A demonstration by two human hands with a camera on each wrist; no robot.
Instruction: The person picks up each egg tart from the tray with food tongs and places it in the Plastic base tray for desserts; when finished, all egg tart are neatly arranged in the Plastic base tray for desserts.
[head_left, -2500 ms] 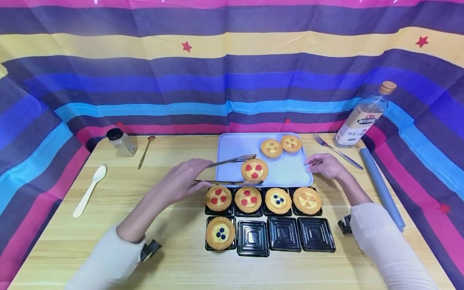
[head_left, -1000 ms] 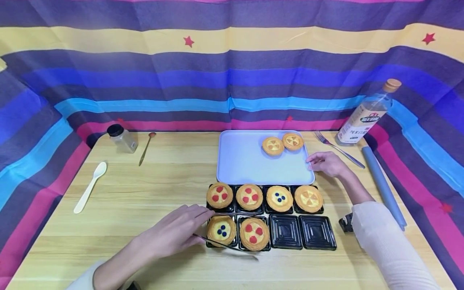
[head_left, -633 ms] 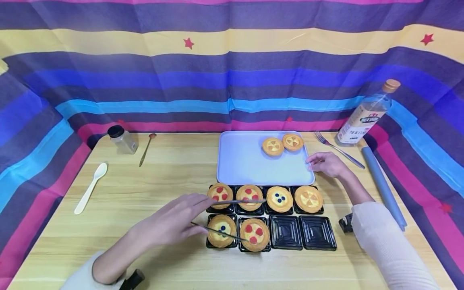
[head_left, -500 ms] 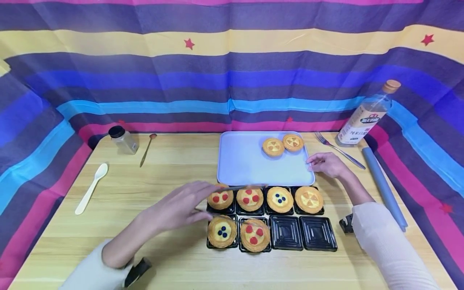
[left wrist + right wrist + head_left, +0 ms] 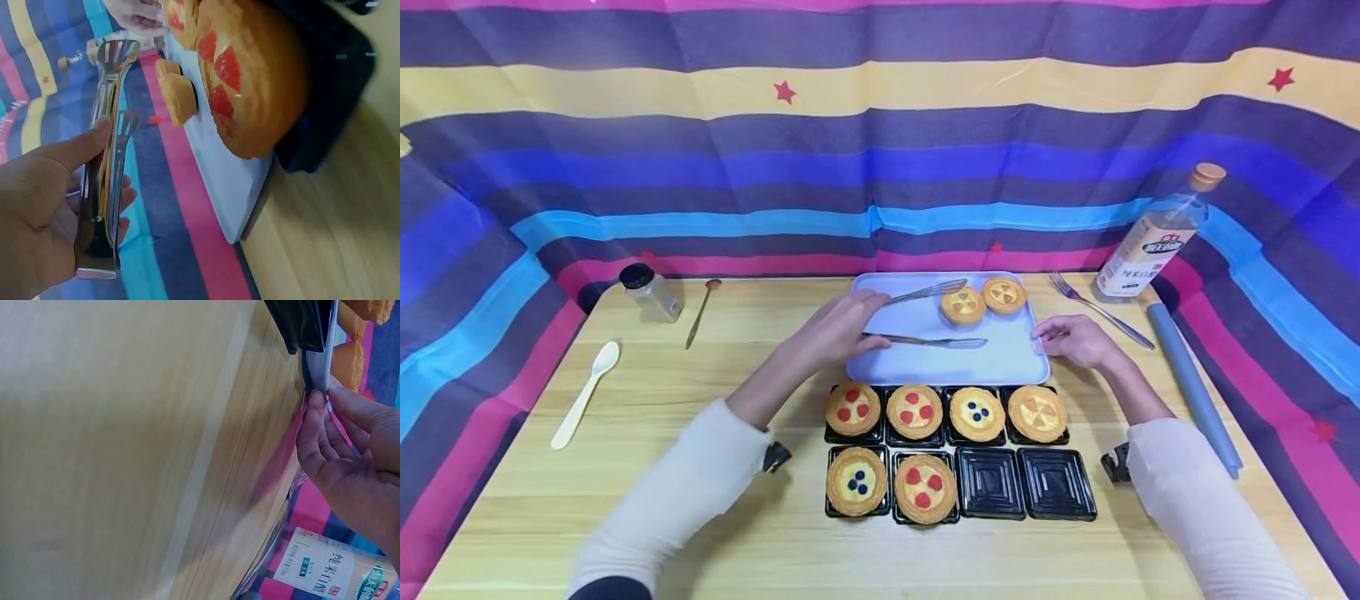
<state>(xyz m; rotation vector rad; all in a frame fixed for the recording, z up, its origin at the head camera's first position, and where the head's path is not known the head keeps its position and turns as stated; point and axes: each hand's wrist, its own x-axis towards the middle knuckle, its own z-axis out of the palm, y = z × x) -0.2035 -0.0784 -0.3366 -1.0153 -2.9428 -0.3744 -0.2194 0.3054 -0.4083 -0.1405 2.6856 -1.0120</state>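
From here, left hand (image 5: 842, 329) grips the tongs (image 5: 92, 194), thumb on one arm, fingers curled behind the other, tips spread with nothing pinched. Six tarts (image 5: 856, 483) already sit in black holders. Tongs hang over the pale tray (image 5: 1015, 358), tips by the left one of two tarts (image 5: 962, 307); contact unclear. Looks like the pick-up step: next move probably calls for squeezing that tart, then carrying it to a bare holder (image 5: 1056, 485). Right hand (image 5: 1075, 340): fingertips pinch the tray's right edge, presumably steadying it.
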